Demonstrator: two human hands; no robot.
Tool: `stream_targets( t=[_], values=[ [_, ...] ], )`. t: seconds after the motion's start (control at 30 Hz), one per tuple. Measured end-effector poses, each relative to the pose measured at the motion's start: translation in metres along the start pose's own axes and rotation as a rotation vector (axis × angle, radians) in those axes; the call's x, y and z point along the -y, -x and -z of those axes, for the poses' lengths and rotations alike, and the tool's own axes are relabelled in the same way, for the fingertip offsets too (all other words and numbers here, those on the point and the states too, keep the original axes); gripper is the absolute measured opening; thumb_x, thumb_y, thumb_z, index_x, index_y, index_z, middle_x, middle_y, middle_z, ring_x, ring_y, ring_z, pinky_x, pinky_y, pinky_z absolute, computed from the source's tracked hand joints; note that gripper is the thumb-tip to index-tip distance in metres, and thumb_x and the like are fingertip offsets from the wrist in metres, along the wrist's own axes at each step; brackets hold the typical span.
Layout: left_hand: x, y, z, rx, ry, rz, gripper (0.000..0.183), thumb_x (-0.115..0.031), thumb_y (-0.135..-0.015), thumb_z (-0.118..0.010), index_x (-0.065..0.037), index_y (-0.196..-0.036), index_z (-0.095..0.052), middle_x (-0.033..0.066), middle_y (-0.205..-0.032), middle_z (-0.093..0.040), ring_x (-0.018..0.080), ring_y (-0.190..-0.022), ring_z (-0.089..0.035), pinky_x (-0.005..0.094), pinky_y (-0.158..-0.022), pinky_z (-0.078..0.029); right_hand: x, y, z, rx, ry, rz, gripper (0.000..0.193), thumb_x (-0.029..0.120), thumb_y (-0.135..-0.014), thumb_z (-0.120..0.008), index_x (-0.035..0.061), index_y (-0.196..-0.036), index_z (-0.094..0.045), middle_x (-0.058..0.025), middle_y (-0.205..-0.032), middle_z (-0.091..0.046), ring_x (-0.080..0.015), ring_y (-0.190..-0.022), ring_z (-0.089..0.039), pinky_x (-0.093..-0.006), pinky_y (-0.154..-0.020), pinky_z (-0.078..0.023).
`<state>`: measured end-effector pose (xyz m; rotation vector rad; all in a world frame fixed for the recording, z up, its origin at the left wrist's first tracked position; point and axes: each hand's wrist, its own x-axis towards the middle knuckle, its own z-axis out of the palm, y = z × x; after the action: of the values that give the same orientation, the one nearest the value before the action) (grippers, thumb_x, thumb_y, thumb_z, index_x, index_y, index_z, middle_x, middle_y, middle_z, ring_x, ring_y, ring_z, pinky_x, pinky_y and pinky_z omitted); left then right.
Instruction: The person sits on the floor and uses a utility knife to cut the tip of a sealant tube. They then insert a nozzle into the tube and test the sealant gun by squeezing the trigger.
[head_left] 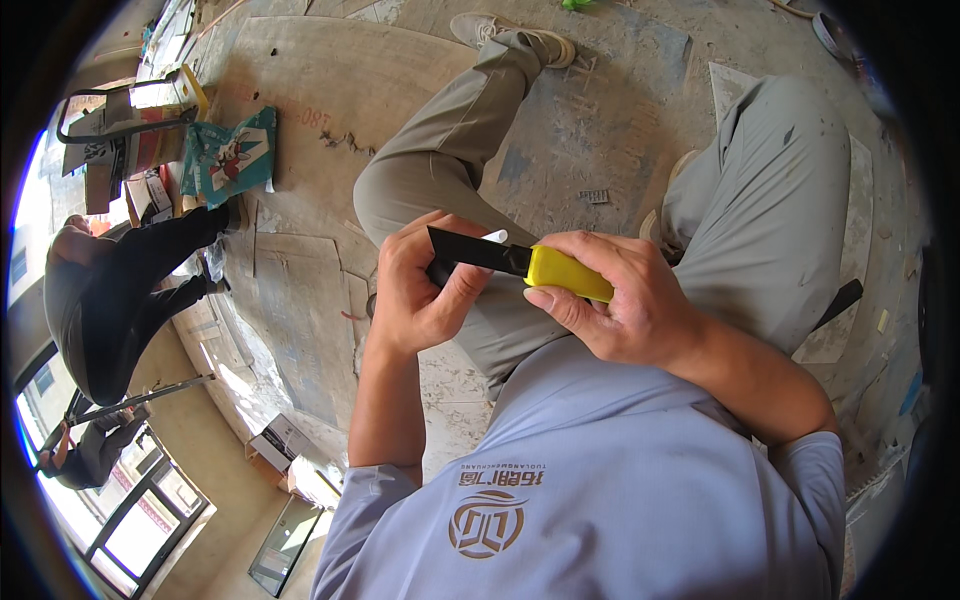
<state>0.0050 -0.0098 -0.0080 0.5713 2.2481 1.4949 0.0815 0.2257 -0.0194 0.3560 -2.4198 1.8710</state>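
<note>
Head view: I see both hands meeting over my lap at centre frame.
Right hand [625, 300]: clamped on the yellow handle [568, 272].
Left hand [420, 290]: fingers closed on the black blade [478, 250] of the knife.
Ten o'clock, far: another person [110, 290] bending over the dusty floor [300, 120].

We see a knife [520, 264] with a glossy yellow plastic handle and a matt black blade part, grey cloth trousers [780, 200], and a rough, dusty concrete floor [600, 110].
</note>
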Motion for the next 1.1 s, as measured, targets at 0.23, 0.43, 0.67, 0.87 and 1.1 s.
stream_targets(
  t=[0.23,0.43,0.67,0.87,1.1],
  values=[
    [-0.0010,0.0003,-0.0010,-0.009,-0.010,0.011,0.031,-0.029,-0.086,-0.076,0.001,-0.092,-0.073,0.0095,-0.075,-0.065,0.0213,-0.066,-0.060,0.0318,-0.060,-0.043,-0.0013,0.0007,0.0000,0.007,-0.005,-0.003,0.035,0.028,-0.096,-0.078,-0.0017,-0.110,-0.067,-0.0159,-0.088,-0.073,-0.0350,-0.074,-0.074,-0.0404,-0.064,-0.058],
    [-0.0063,-0.0009,0.0030,0.032,-0.021,-0.016,0.034,-0.030,-0.084,-0.077,0.002,-0.092,-0.072,0.0095,-0.075,-0.064,0.0217,-0.067,-0.059,0.0319,-0.061,-0.044,-0.0014,-0.0003,-0.0015,0.003,0.016,0.025,0.041,0.026,-0.096,-0.077,-0.0013,-0.125,-0.065,-0.0176,-0.095,-0.074,-0.0349,-0.078,-0.074,-0.0401,-0.068,-0.058],
    [-0.0029,-0.0021,0.0030,0.048,0.037,-0.087,0.047,-0.042,-0.085,-0.080,0.003,-0.092,-0.072,0.0093,-0.074,-0.062,0.0212,-0.068,-0.059,0.0320,-0.062,-0.044,0.0057,-0.0002,0.0069,0.159,0.033,-0.041,0.056,0.018,-0.100,-0.071,-0.0005,-0.150,-0.055,-0.0214,-0.115,-0.074,-0.0337,-0.084,-0.074,-0.0387,-0.076,-0.058],
    [-0.0023,-0.0003,-0.0005,0.005,-0.021,-0.070,0.049,-0.047,-0.088,-0.080,0.002,-0.091,-0.073,0.0100,-0.077,-0.066,0.0224,-0.068,-0.059,0.0327,-0.061,-0.045,0.0050,-0.0009,0.0070,0.173,0.057,-0.029,0.055,0.017,-0.100,-0.071,-0.0007,-0.149,-0.055,-0.0212,-0.123,-0.073,-0.0342,-0.086,-0.074,-0.0390,-0.077,-0.059],
    [-0.0021,-0.0016,0.0002,0.016,-0.063,-0.106,0.046,-0.044,-0.090,-0.080,0.001,-0.089,-0.074,0.0108,-0.078,-0.069,0.0238,-0.069,-0.062,0.0336,-0.063,-0.048,0.0013,-0.0010,0.0040,0.112,0.022,0.012,0.051,0.020,-0.100,-0.071,-0.0016,-0.144,-0.058,-0.0219,-0.121,-0.074,-0.0364,-0.091,-0.076,-0.0397,-0.078,-0.060]
  ],
)
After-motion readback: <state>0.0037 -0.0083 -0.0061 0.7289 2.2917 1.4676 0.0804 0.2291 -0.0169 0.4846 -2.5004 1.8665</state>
